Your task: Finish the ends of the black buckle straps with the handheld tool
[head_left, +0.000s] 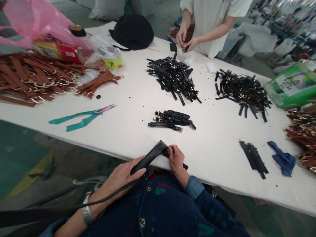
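A workshop: strap piles (pixel 174 77) cover a worktable (pixel 128 108) (co-worker (pixel 214 23) opposite)

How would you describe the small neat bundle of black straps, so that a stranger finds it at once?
On the white table, look straight ahead of the person's right hand. The small bundle of black straps lies there, nearer than the two big black heaps. Its straps lie side by side, not tangled.

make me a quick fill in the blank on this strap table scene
1. The left hand holds a black tool with a ____ trailing from it.
2. The right hand pinches a small ____ strap at the table edge.
3. The snips have a ____ ribbon tied on.
4. The straps heaped at far left are ____.

Missing words: cord; black; teal; brown
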### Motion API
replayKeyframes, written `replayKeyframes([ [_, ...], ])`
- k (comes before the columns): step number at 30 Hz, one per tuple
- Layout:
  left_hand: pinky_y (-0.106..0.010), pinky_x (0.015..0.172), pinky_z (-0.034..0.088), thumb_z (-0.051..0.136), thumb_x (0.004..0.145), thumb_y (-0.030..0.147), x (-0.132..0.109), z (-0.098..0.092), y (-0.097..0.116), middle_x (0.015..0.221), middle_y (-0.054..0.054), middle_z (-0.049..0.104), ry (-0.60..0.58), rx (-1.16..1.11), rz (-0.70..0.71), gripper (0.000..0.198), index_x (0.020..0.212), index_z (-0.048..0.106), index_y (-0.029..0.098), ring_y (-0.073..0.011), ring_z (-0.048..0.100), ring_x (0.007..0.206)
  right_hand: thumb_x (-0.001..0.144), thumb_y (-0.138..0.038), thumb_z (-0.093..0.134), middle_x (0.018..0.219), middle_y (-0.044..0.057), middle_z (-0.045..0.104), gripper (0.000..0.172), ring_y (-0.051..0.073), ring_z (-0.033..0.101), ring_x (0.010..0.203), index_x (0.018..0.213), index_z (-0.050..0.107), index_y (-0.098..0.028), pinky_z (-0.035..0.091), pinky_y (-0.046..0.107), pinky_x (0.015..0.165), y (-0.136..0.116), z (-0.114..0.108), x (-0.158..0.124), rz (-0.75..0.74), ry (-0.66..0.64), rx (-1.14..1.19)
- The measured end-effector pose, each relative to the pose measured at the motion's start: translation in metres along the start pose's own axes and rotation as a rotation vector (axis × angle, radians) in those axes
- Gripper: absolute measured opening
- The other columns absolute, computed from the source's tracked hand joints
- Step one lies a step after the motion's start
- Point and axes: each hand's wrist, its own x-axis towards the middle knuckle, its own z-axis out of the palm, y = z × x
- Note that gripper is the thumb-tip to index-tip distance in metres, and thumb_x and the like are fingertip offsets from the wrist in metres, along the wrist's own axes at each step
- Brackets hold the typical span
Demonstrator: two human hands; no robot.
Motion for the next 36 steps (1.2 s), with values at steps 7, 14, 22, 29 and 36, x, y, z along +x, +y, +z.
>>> replayKeyframes([
  [7, -0.040, 0.097, 0.047, 0.044, 0.090, 0.059, -0.018, -0.004, -0.014, 0.127, -0.004, 0.068, -0.058, 0.075, -0.079, 0.060, 0.142, 0.049, 0.030, -0.0314, 0.064, 0.114, 0.093, -0.042, 0.043, 0.068, 0.000, 0.062, 0.030, 0.015, 0.055, 0.063, 0.082, 0.061, -0.021, 0.038, 0.027, 0.066, -0.001, -0.001, -0.001, 0.019, 0.011, 0.033],
  [14, -0.036, 0.094, 0.048, 0.042, 0.093, 0.056, -0.005, 0.004, -0.002, 0.121, -0.003, 0.071, -0.035, 0.036, -0.029, 0.056, 0.142, 0.048, 0.030, -0.0280, 0.067, 0.107, 0.094, -0.040, 0.043, 0.070, 0.000, 0.062, 0.028, 0.015, 0.055, 0.064, 0.085, 0.061, -0.021, 0.043, 0.028, 0.066, -0.002, -0.004, -0.002, 0.018, 0.000, 0.089],
  [22, -0.035, 0.099, 0.045, 0.044, 0.093, 0.054, 0.003, 0.006, -0.005, 0.131, -0.006, 0.066, 0.017, -0.022, -0.010, 0.059, 0.142, 0.049, 0.022, -0.0272, 0.062, 0.116, 0.078, -0.023, 0.059, 0.100, 0.011, 0.062, 0.024, 0.024, 0.055, 0.099, 0.102, 0.062, -0.019, 0.049, 0.040, 0.088, 0.013, -0.024, -0.022, -0.315, -0.023, 0.011],
  [29, -0.035, 0.102, 0.044, 0.042, 0.091, 0.063, -0.018, -0.004, -0.017, 0.139, -0.003, 0.060, -0.014, -0.039, -0.062, 0.066, 0.144, 0.046, 0.023, -0.0274, 0.058, 0.123, 0.084, -0.025, 0.059, 0.090, 0.008, 0.063, 0.016, 0.022, 0.054, 0.090, 0.097, 0.066, -0.020, 0.048, 0.038, 0.083, 0.017, -0.024, -0.021, -0.296, -0.067, -0.048],
  [36, -0.035, 0.102, 0.045, 0.046, 0.092, 0.058, -0.014, 0.002, -0.012, 0.137, 0.000, 0.062, -0.061, -0.019, -0.036, 0.061, 0.145, 0.044, 0.029, -0.0274, 0.060, 0.121, 0.081, -0.023, 0.060, 0.087, 0.007, 0.063, 0.014, 0.022, 0.055, 0.087, 0.093, 0.068, -0.021, 0.048, 0.037, 0.080, 0.017, -0.022, -0.020, -0.271, -0.047, -0.018],
])
